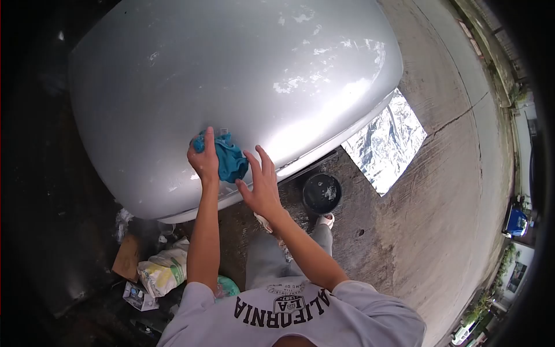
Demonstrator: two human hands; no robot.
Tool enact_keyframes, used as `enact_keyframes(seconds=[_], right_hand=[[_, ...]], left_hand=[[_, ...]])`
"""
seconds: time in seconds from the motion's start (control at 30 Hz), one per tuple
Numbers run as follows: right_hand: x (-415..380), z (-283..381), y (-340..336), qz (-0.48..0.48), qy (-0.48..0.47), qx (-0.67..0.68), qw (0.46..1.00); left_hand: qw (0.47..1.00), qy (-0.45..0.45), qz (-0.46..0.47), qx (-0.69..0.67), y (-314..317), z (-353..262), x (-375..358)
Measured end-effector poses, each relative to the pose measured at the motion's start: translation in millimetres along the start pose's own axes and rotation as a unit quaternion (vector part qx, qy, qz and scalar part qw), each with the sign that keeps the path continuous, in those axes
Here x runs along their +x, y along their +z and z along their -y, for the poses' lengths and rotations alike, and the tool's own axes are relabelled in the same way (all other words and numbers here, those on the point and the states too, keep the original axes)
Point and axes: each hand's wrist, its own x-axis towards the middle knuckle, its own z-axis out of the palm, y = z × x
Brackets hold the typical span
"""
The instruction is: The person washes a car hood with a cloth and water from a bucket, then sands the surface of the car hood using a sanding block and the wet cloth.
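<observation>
My left hand [205, 161] is closed on a crumpled teal cloth [230, 159], which has a small white tag at its top. The bundle is over the lower part of a broad silver car panel [191, 75]. My right hand [263, 188] is beside the cloth, fingers spread and curved, with thumb and index finger right at its edge. White smears and patches mark the panel, mostly toward its upper right, and a bright glare runs along its right side.
On the ground below the panel edge stands a black basin [322, 194], close to my foot. Crinkled foil sheet [387, 141] lies to its right. Plastic bags [165, 269], a brown box [126, 257] and a small printed box [140, 296] sit at lower left.
</observation>
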Motion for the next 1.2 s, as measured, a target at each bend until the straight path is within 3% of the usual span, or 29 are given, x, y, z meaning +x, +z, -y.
enact_keyframes(seconds=[0.03,0.07,0.1,0.17,0.23,0.3,0.37,0.4,0.53,0.6,0.63,0.67,0.73,0.77,0.8,0.83,0.87,0.93,0.97,1.03,1.07,1.1,1.17,1.2], right_hand=[[-4.1,-7.7,-27.8,0.02,0.018,-0.091,0.995],[-14.6,-44.4,-49.6,0.032,0.031,-0.03,0.999],[-31.8,-75.6,-75.5,0.03,0.074,-0.02,0.997],[-75.3,-147.9,-127.0,0.019,0.164,-0.061,0.984],[-125.2,-212.4,-175.8,0.009,0.298,-0.059,0.953],[-169.7,-261.7,-214.5,-0.053,0.371,0.004,0.927],[-201.3,-291.9,-249.4,-0.073,0.401,-0.002,0.913],[-220.0,-311.7,-262.1,-0.093,0.415,0.021,0.905],[-274.2,-361.9,-289.5,-0.127,0.486,0.075,0.862],[-297.1,-386.7,-289.3,-0.1,0.533,0.01,0.84],[-305.9,-397.3,-284.7,-0.079,0.528,0.025,0.845],[-313.8,-408.4,-277.2,-0.068,0.536,0.038,0.84],[-336.9,-450.2,-252.8,-0.042,0.524,0.071,0.848],[-343.3,-479.7,-230.1,0.013,0.467,0.035,0.883],[-332.9,-478.2,-233.3,0.014,0.457,0.071,0.886],[-322.0,-476.3,-239.0,0.014,0.447,0.107,0.888],[-315.5,-481.8,-247.8,0.015,0.435,0.108,0.894],[-312.6,-494.2,-264.3,-0.075,0.434,0.246,0.863],[-310.8,-495.7,-280.0,-0.109,0.445,0.296,0.838],[-316.6,-499.6,-314.7,-0.123,0.485,0.263,0.825],[-354.4,-549.9,-313.8,-0.116,0.47,0.238,0.842],[-389.8,-596.9,-309.7,-0.111,0.454,0.21,0.859],[-387.6,-569.0,-323.8,-0.095,0.476,0.132,0.864],[-385.5,-556.4,-329.2,-0.074,0.497,0.055,0.863]], left_hand=[[0.991,0.07,-0.031,0.108,14.4,1.5,12.4],[0.965,0.144,-0.066,0.21,29.4,0.8,21.5],[0.963,0.155,-0.059,0.213,45.4,1.6,21.8],[0.884,0.232,-0.016,0.405,81.0,11.5,14.2],[0.856,0.295,0.042,0.422,126.7,12.8,-5.8],[0.802,0.361,0.144,0.453,196.0,-6.3,-26.0],[0.777,0.425,0.124,0.448,274.3,-39.6,-24.9],[0.771,0.394,0.147,0.478,315.5,-58.0,-14.6],[0.744,0.491,0.057,0.45,445.3,-95.7,-5.8],[0.748,0.353,0.199,0.525,473.8,-125.9,-75.4],[0.729,0.386,0.205,0.526,479.5,-124.6,-106.9],[0.693,0.631,0.109,0.331,484.9,-78.5,-102.6],[0.653,0.667,0.177,0.311,474.0,-50.7,-145.3],[0.551,0.721,0.302,0.293,441.9,-12.8,-170.1],[0.463,0.749,0.337,0.333,420.9,8.5,-178.6],[0.413,0.734,0.4,0.361,389.4,14.4,-186.3],[0.422,0.716,0.423,0.361,360.8,34.4,-182.1],[0.457,0.688,0.438,0.355,297.7,41.9,-164.4],[0.517,0.643,0.416,0.381,265.4,26.1,-161.3],[0.64,0.543,0.348,0.418,200.5,-1.9,-137.2],[0.723,0.459,0.274,0.438,181.3,-23.7,-134.9],[0.755,0.44,0.224,0.431,165.1,-39.7,-115.8],[0.834,0.359,0.082,0.41,151.8,-72.7,-87.3],[0.836,0.359,0.083,0.407,143.4,-69.3,-77.0]])
